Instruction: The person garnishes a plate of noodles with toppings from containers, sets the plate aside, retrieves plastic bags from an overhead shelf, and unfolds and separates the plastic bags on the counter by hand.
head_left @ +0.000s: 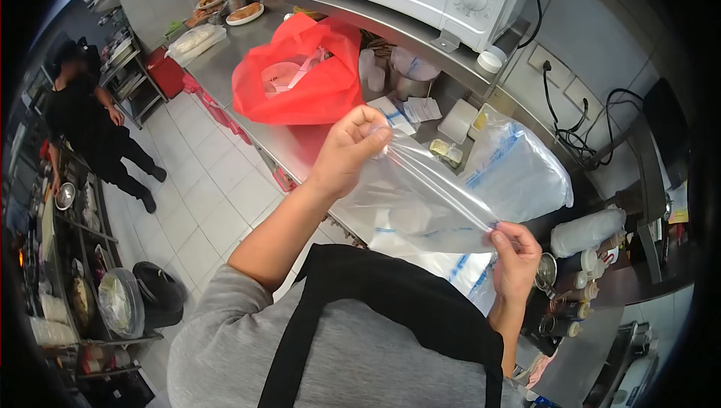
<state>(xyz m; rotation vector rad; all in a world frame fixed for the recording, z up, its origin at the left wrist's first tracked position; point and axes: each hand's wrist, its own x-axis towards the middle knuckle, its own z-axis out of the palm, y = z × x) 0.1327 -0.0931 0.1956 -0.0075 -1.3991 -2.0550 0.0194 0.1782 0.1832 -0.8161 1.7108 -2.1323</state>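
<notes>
Black apron (405,288) sits at 6 o'clock, clear plastic bag (428,201) beyond, its taut edge, seemingly the mouth, running 10-to-4 o'clock between 2 pinches: left hand (347,151) upper, right hand (517,261) lower.

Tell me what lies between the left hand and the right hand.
Clear plastic, stretched between them: the left hand pinches one end, the right hand the other. The head view shows it.

Metal desk (246,41), open red bag (334,92), oval white plate (235,22) of food near one end, metal pot (411,90), white tub (456,122), bulky clear plastic (526,171)
</notes>
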